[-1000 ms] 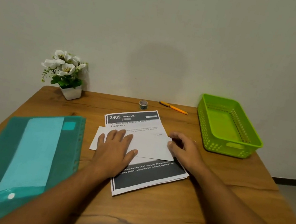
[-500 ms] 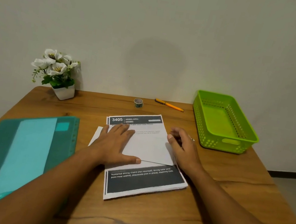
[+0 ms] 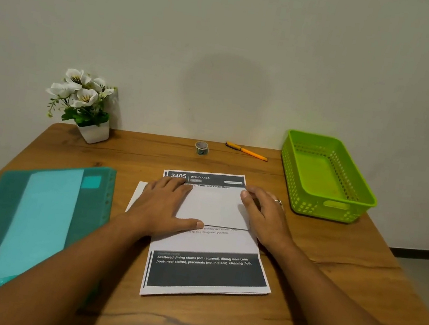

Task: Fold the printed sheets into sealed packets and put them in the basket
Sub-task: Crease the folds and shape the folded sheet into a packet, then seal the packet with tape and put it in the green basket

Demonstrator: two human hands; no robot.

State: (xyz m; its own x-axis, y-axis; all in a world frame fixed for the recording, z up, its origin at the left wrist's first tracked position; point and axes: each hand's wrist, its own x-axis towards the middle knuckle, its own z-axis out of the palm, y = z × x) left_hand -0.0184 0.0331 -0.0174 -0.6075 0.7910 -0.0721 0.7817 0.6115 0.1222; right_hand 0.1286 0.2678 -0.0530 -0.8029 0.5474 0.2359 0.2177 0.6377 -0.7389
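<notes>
A stack of printed sheets (image 3: 205, 269) with dark header and footer bands lies in the middle of the wooden table. On top of it rests a folded white sheet (image 3: 215, 207), blank side up. My left hand (image 3: 164, 207) lies flat on the folded sheet's left part, fingers spread. My right hand (image 3: 264, 214) presses its right edge with the fingertips. The green plastic basket (image 3: 362, 205) stands at the right, nothing inside it.
A small tape roll (image 3: 201, 148) and an orange pen (image 3: 247, 151) lie near the wall. A white pot of flowers (image 3: 88, 107) stands at the back left. A teal plastic folder (image 3: 24, 217) covers the left of the table (image 3: 329, 277).
The folded sheet has slid up the stack toward the header, uncovering more printed text below it. Both hands moved up with it.
</notes>
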